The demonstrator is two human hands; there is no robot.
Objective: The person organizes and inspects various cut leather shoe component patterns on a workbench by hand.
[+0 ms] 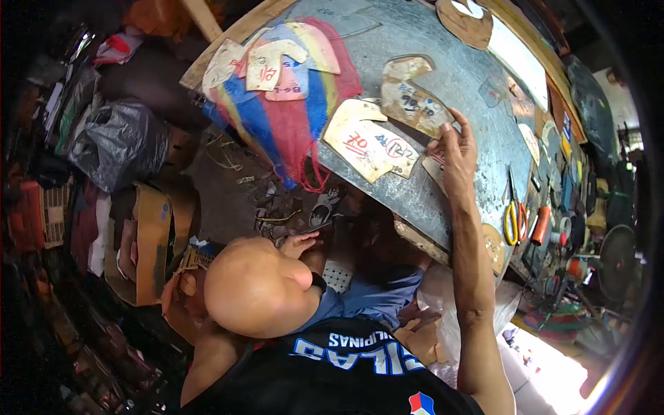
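My right hand point(458, 155) reaches over the metal-topped table point(387, 34), its thumb and fingers closed at the lower end of a worn, curved cardboard pattern piece point(408, 97) with handwriting on it. Partly under that hand lies another pale piece point(434, 166). Just left are overlapping cream pattern pieces point(356, 142) marked in red. My left hand point(301, 243) is low, beyond a bare knee point(252, 287), its visible fingers stretched out; part of it is hidden.
A striped mesh bag point(277, 131) hangs over the table edge with more pattern pieces point(266, 66) on it. Yellow-handled scissors point(512, 221) and an orange-handled tool point(541, 225) lie at right. A black plastic bag point(119, 145) and cardboard box point(152, 242) stand left.
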